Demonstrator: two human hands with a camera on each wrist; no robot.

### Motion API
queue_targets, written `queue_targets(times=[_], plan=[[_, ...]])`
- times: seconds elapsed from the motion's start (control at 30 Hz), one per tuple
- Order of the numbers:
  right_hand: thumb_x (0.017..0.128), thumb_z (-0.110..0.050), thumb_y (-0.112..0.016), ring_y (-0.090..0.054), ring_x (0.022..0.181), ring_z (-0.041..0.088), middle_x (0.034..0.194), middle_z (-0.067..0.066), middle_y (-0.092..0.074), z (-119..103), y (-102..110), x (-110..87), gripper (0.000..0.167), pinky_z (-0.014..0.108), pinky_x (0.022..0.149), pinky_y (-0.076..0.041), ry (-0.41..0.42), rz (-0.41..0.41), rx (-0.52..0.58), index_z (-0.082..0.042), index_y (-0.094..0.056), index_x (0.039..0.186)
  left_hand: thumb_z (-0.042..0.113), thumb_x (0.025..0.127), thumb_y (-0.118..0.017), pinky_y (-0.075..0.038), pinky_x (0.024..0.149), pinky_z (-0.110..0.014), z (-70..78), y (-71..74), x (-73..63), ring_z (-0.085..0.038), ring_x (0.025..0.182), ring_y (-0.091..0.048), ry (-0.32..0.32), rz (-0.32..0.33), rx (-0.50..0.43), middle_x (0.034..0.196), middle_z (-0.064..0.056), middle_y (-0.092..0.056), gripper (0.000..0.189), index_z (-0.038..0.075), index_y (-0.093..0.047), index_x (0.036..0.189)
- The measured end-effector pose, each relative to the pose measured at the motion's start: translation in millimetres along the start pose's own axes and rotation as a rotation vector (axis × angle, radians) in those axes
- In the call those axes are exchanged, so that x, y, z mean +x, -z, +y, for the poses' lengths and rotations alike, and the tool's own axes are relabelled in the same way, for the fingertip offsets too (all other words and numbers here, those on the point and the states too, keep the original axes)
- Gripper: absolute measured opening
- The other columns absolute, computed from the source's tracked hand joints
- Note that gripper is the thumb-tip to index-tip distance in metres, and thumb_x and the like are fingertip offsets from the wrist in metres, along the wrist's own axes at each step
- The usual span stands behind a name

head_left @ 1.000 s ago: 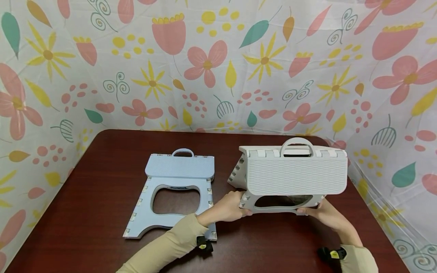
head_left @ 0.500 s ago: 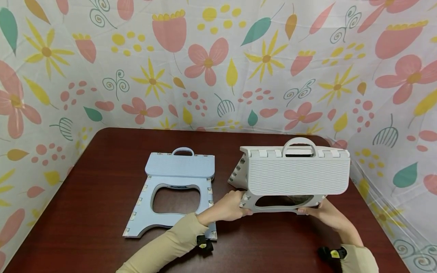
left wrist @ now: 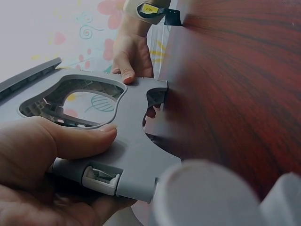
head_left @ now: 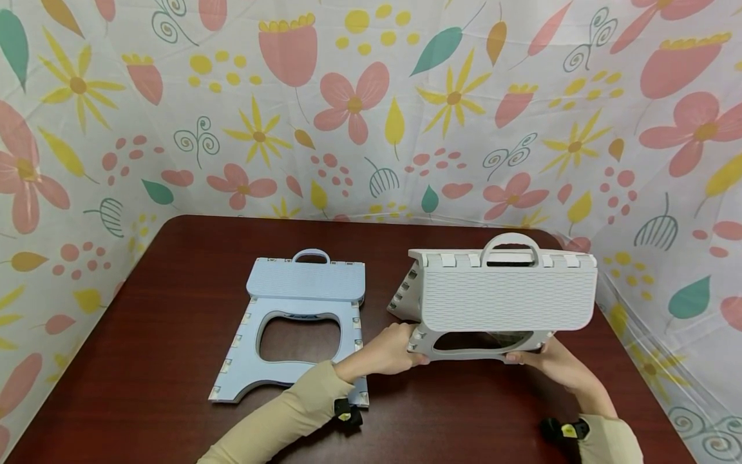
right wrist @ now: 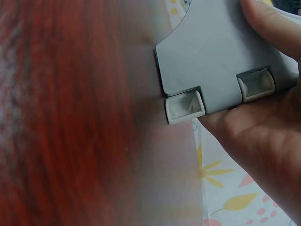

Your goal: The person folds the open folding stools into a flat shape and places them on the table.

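A white folding step stool (head_left: 510, 296) stands partly unfolded at the right of the table, its textured top panel slanting toward me and its arched carry handle at the top. My left hand (head_left: 394, 351) grips the left edge of the stool's near leg panel, thumb on the front face, as the left wrist view shows. On the opposite edge my right hand (head_left: 551, 364) grips the same panel, its thumb on the front; in the right wrist view the palm (right wrist: 263, 122) lies under the hinged edge. A light blue folding step stool (head_left: 307, 283) lies folded flat to the left.
The dark red wooden table (head_left: 174, 309) carries both stools. A floral cloth (head_left: 348, 129) hangs close behind the table and along its sides. My left forearm sleeve (head_left: 290, 412) crosses over the blue stool's lower right part.
The head view has shifted very slightly. The white stool's top panel appears a touch farther right, while both hands keep the same hold.
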State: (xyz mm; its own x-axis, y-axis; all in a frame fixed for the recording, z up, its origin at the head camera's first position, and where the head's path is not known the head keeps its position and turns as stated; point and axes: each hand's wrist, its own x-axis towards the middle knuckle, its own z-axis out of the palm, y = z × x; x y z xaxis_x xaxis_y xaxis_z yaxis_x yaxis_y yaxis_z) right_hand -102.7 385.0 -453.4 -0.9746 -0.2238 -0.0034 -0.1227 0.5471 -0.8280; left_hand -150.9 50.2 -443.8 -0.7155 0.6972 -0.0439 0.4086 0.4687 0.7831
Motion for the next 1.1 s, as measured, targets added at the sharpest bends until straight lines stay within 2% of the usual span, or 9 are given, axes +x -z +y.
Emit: queue_targets(times=[0.3,0.5,0.63,0.83,0.93,1.1], plan=[[0.085,-0.002,-0.07,-0.052,0.094,-0.006,0.111,-0.025,-0.057,1.7,-0.2,0.0,0.047,0.014,0.075,-0.04,0.019,-0.011,0.016,-0.017,-0.051,0.126,0.016,0.087,-0.073,-0.047,0.064,-0.018,-0.7,0.5,-1.0,-0.004,0.074,-0.06,-0.039,0.002,0.002,0.091,-0.002,-0.07,0.026,0.007,-0.063,0.109],[0.086,-0.002,-0.069,-0.051,0.097,-0.007,0.114,-0.028,-0.055,1.1,0.8,-0.5,0.05,0.014,0.076,-0.04,0.005,-0.016,0.019,-0.015,-0.048,0.13,0.016,0.087,-0.073,-0.039,0.058,-0.019,-1.4,-0.6,0.4,-0.004,0.061,-0.045,-0.005,-0.012,-0.03,0.076,0.004,-0.059,0.025,0.009,-0.063,0.108],[0.088,-0.005,-0.069,-0.049,0.1,-0.009,0.117,-0.032,-0.05,-0.1,1.6,-0.7,0.055,0.015,0.076,-0.04,-0.013,-0.021,0.007,-0.014,-0.043,0.136,0.017,0.086,-0.073,-0.042,0.061,-0.018,-2.3,-1.0,-0.2,-0.003,0.066,-0.052,-0.005,-0.013,-0.023,0.085,0.001,-0.066,0.032,0.01,-0.063,0.115],[0.089,-0.004,-0.067,-0.052,0.098,-0.006,0.116,-0.031,-0.052,-0.2,2.0,-0.9,0.053,0.016,0.075,-0.042,-0.011,-0.039,0.028,-0.015,-0.044,0.135,0.019,0.087,-0.073,-0.05,0.071,-0.018,-1.1,0.5,-1.8,-0.009,0.088,-0.067,-0.016,-0.016,-0.013,0.105,-0.005,-0.072,0.037,0.01,-0.061,0.122],[0.089,-0.004,-0.067,-0.052,0.099,-0.007,0.117,-0.032,-0.052,0.2,2.3,-1.4,0.053,0.016,0.074,-0.042,-0.009,-0.043,0.03,-0.017,-0.044,0.135,0.018,0.087,-0.072,-0.051,0.073,-0.018,-1.1,0.2,-1.1,-0.011,0.093,-0.068,-0.019,-0.019,-0.012,0.107,-0.006,-0.072,0.037,0.009,-0.062,0.122],[0.089,-0.004,-0.067,-0.053,0.095,-0.006,0.113,-0.028,-0.056,1.1,2.0,-1.3,0.047,0.017,0.074,-0.043,0.001,-0.044,0.031,-0.017,-0.049,0.13,0.018,0.087,-0.073,-0.05,0.071,-0.019,-1.4,-0.1,-0.2,-0.009,0.088,-0.067,-0.02,-0.022,-0.009,0.104,-0.005,-0.072,0.032,0.009,-0.064,0.116]])
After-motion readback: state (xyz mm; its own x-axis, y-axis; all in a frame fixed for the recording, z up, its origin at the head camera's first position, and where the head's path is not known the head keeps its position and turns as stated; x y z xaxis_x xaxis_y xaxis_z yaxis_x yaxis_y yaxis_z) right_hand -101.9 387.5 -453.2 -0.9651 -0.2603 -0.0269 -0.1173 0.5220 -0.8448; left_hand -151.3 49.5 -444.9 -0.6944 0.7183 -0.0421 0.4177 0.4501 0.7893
